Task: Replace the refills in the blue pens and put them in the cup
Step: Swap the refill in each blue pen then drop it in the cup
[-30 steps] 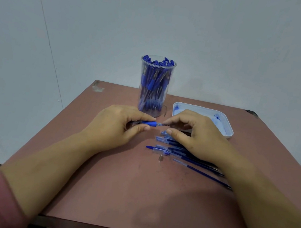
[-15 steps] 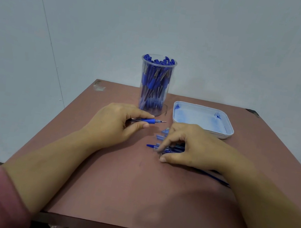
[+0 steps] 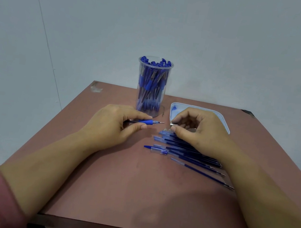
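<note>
Holding entry: blue pen (image 3: 145, 121), light, stiff plastic with a rubber sleeve. Left hand (image 3: 113, 126) pinches it at that sleeve, refill point bared. Right hand (image 3: 197, 134) pinches what looks like its small metal nose cone (image 3: 173, 124), probably slippery and easily dropped. Loose refills (image 3: 188, 152), thin and bendy, lie on the table (image 3: 135, 189) beside the tray (image 3: 225, 124). The cup (image 3: 152, 87) stands behind, crowded with pens.

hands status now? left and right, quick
Left hand: grips the blue pen.
Right hand: pinches a small metal piece.
</note>
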Demonstrator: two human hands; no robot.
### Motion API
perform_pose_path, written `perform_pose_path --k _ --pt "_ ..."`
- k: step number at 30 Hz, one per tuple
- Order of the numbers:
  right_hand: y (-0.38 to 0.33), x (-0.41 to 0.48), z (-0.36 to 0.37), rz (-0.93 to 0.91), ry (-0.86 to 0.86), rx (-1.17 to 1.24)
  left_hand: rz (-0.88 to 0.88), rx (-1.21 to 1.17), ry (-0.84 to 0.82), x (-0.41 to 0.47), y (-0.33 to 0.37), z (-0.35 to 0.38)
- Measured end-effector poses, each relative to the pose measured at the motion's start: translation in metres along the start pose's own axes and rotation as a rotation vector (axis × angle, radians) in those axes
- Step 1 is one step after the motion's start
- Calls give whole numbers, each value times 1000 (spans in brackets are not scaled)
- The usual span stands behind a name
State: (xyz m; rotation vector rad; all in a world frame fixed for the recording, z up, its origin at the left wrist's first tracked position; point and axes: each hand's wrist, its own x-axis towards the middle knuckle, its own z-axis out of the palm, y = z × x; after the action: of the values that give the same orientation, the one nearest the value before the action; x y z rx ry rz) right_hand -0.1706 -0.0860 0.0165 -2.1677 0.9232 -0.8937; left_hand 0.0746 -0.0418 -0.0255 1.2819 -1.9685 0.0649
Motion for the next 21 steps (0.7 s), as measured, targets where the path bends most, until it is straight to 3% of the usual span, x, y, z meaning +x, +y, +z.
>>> perform_pose_path --k 12,21 --pt "1 4 14 -21 23 43 39 18 4 0 4 1" --pt "8 6 21 -81 -53 -116 62 39 -12 -1 5 2"
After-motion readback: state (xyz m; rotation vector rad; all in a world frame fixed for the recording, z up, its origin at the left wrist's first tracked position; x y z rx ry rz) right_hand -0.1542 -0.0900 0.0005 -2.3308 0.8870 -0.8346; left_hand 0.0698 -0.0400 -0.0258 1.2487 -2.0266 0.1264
